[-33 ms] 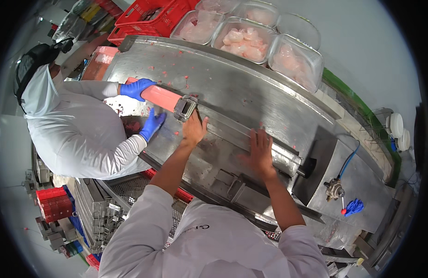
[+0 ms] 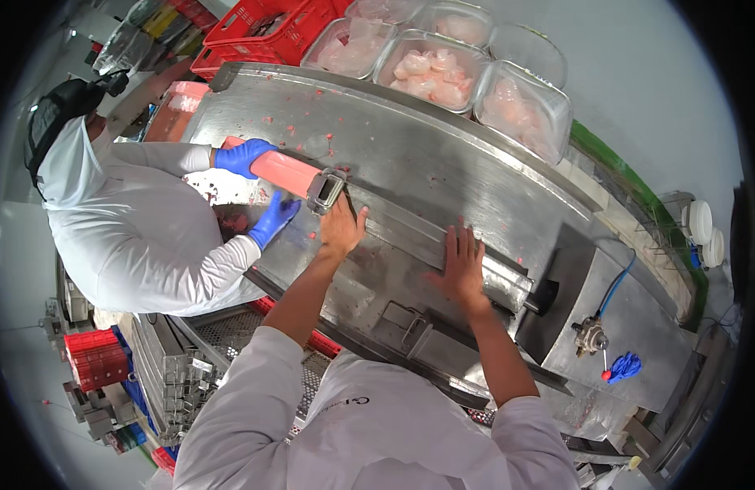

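Note:
A long, narrow metal trough (image 2: 407, 231) lies across the steel table. My right hand (image 2: 461, 271) rests on its right part, fingers spread. At its left end my left hand (image 2: 341, 227) lies against a metal collar (image 2: 326, 191), thumb apart from the fingers, whose tips are partly hidden. From the collar's left side a long block of pink meat (image 2: 286, 172) sticks out. A co-worker's blue-gloved hand (image 2: 245, 157) holds the far end of this block. The co-worker's other gloved hand (image 2: 274, 220) is held apart from it, just below.
Clear tubs (image 2: 433, 73) of pale pieces and a red crate (image 2: 259, 34) stand beyond the table's far edge. A black-ended rod (image 2: 543, 296) meets the trough's right end, beside a steel box (image 2: 614, 327) with a lever valve (image 2: 591, 334). The co-worker (image 2: 140, 220) stands left.
The co-worker's lower gloved hand has shifted slightly right. The collar has turned a little. My right hand's fingers have moved slightly; my left hand stays in place.

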The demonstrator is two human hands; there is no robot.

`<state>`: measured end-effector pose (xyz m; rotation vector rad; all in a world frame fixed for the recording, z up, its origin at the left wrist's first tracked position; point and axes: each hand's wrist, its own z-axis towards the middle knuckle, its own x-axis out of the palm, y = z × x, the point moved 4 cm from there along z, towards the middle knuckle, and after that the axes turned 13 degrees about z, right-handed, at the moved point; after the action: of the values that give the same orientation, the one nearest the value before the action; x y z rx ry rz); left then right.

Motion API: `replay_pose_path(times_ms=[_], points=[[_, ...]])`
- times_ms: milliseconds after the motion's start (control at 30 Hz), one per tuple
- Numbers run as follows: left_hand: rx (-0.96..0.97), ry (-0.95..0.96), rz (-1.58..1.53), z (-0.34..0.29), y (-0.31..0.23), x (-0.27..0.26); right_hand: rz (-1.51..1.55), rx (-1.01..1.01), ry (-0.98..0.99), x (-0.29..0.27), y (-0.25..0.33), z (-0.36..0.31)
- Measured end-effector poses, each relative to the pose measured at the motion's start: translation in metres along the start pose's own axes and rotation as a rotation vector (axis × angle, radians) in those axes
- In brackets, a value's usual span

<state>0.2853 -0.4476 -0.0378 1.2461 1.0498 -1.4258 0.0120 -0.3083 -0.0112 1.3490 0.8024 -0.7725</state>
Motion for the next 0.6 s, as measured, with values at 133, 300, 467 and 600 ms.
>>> replay_pose_path(times_ms=[133, 300, 467, 600], points=[[0.002, 0.012, 0.069, 0.012, -0.005, -0.013, 0.044, 0.11, 0.065, 0.02, -0.02, 0.004], [0.025, -0.054, 0.17, 0.013, 0.007, -0.018, 0.02, 0.123, -0.014, 0.027, -0.011, 0.007], [-0.176, 0.13, -0.089, 0.047, 0.035, -0.054, -0.057, 0.118, -0.05, 0.028, -0.011, 0.005], [-0.267, -0.02, -0.366, 0.087, 0.116, -0.07, -0.031, 0.063, -0.038, 0.024, 0.0, 0.008]])
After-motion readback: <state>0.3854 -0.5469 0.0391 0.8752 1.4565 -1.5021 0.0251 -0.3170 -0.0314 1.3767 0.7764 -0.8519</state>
